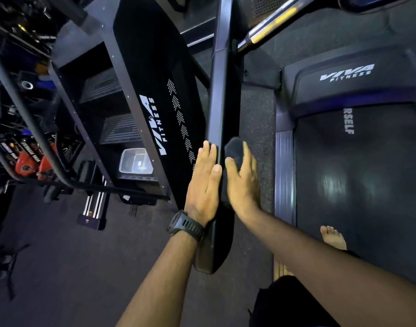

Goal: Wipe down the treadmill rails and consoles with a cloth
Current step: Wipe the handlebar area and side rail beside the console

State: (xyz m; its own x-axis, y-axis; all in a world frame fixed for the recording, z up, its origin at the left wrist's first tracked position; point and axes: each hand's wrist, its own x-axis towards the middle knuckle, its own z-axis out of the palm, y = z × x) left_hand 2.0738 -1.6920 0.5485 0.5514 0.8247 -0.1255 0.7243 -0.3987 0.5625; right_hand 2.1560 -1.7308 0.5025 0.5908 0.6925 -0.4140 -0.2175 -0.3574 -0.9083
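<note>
A long black treadmill side rail (222, 90) runs down the middle of the head view, ending near my wrists. A dark cloth (234, 149) is draped over the rail's right side. My right hand (243, 182) lies on the cloth with straight fingers, pressing it against the rail. My left hand (204, 182), a black watch on its wrist, rests flat against the rail's left side, fingers straight and together. Part of the cloth is hidden under my right hand.
The treadmill belt (358, 173) and its VIVA FITNESS motor cover (346, 72) lie to the right, with a bare foot (333, 237) on the belt. A black stair-climber machine (155, 90) stands close on the left, with a clear plastic tub (135, 161) beneath. A chrome bar (270, 22) crosses above.
</note>
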